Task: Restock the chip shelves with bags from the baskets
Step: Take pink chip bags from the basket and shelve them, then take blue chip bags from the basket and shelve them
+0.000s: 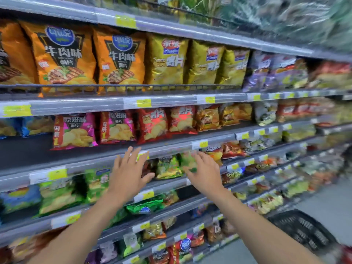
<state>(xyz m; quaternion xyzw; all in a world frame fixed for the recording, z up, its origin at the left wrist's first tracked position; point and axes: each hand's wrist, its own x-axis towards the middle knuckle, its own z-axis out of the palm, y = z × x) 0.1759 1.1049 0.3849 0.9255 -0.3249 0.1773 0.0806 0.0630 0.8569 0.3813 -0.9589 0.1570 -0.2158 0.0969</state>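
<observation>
Your left hand (pixel 127 174) and right hand (pixel 205 174) are both empty, fingers spread, just before the green chip bags (pixel 168 168) between them, while the black basket (pixel 302 229) (its contents too blurred to tell) sits well below and right of your right hand, the nearer one.

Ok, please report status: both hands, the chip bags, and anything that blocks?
Left hand and right hand open, empty, in front of the green bag on its shelf. Black basket lower right. Nothing between hands and shelf.
</observation>
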